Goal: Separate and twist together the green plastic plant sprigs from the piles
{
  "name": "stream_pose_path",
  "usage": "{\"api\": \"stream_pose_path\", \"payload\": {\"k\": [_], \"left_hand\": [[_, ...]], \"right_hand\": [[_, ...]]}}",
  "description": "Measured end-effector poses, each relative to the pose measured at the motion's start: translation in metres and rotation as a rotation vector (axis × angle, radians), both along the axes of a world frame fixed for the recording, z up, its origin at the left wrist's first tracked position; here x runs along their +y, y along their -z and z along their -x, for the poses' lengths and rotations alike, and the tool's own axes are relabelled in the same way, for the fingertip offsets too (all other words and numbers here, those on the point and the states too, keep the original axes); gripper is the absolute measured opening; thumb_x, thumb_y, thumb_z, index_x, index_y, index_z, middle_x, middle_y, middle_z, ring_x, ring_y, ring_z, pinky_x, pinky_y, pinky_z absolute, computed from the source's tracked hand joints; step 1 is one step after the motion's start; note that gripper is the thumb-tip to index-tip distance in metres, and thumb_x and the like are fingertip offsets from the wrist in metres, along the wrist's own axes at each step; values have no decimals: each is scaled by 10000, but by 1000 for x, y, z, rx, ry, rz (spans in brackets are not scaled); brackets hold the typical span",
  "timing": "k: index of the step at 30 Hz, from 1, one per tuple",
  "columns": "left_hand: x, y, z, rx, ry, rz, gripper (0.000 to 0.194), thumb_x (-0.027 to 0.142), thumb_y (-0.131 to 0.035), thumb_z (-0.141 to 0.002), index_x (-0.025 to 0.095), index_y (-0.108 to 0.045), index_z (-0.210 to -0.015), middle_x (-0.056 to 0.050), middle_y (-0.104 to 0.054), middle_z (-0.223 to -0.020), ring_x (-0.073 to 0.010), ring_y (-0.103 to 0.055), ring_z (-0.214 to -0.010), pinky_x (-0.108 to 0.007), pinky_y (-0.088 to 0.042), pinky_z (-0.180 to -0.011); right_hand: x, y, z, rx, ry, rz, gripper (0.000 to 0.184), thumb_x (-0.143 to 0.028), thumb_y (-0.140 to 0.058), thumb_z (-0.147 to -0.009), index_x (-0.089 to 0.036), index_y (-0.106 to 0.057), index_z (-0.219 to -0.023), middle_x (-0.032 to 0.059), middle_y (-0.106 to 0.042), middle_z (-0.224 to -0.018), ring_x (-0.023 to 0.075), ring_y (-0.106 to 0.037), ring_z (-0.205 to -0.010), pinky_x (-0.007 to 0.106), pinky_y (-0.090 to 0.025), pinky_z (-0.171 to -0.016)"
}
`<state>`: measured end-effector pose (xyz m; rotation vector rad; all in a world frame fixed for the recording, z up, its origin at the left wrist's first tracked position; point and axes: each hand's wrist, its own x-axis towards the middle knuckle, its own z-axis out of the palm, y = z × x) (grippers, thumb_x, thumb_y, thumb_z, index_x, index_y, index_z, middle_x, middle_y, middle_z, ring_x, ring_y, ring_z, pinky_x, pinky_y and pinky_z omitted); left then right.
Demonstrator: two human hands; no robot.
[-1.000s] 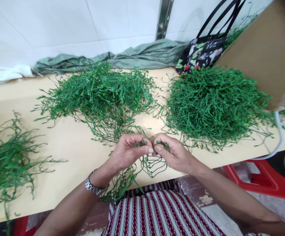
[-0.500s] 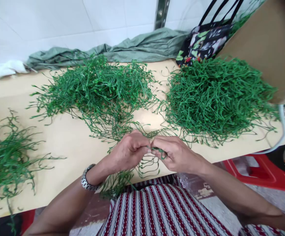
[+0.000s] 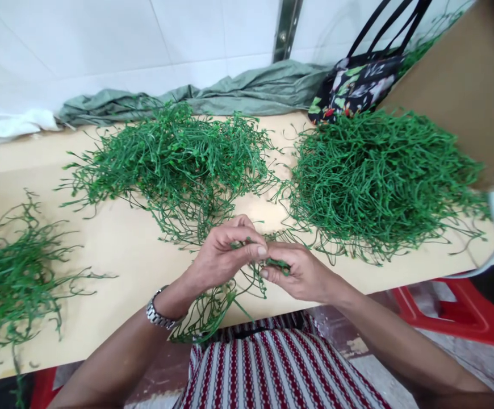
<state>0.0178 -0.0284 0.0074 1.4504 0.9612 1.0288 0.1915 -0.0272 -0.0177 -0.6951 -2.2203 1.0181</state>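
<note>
Thin curly green stems with small bud-like tips are in both hands; whether they are plant or plastic I cannot tell. My left hand [image 3: 225,253] pinches some between thumb and forefinger. My right hand [image 3: 304,272] is closed on a small cluster of stem ends [image 3: 279,265], its fingertips touching the left ones. Loose stems [image 3: 253,278] dangle under the hands, and a small bunch [image 3: 213,312] lies below my left wrist at the table's front edge. Fingers hide where the stems meet.
Large heaps of green stems lie at the back middle [image 3: 179,153], right [image 3: 383,182] and left [image 3: 8,284] of the table [image 3: 114,250]. Behind them are a green cloth [image 3: 247,91], a floral bag [image 3: 358,85] and a cardboard sheet [image 3: 464,91]. A red stool [image 3: 468,318] stands at lower right.
My hands stay together in front of me while the fingers shift on the stems. The left fingers have opened out from a tighter curl. Fewer stems hang between the hands.
</note>
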Motion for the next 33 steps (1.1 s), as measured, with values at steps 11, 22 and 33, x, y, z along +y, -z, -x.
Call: {"api": "stream_pose_path", "payload": {"k": [11,22,33], "left_hand": [[-36,-7,8,587,-209,-303,353,280,-586,-770,174,-453,-1080,-99,-489,-1075,-220,-442,-1049,-368,-367,-890],[-44,0,2,689,-47,-341,61,134,-467,-803,165,-516,-785,-12,-535,-670,-150,-438,-693,-301,-346,-690],[-41,1,2,451,-36,22,101,90,-421,-743,159,-482,-701,35,-402,-587,-93,-383,-563,-212,-309,-525]], "right_hand": [[-3,-2,2,-27,172,-231,87,-233,-524,-831,-164,-527,-778,13,-591,-659,105,-543,-602,209,-401,-555],[-4,-10,2,-67,124,-118,124,-277,-538,-828,-162,-553,-784,5,-608,-660,100,-548,-600,205,-409,-557],[2,-13,-10,-123,-39,-1,123,-201,-515,-811,-169,-591,-901,33,-626,-770,120,-574,-688,250,-467,-671]]}}
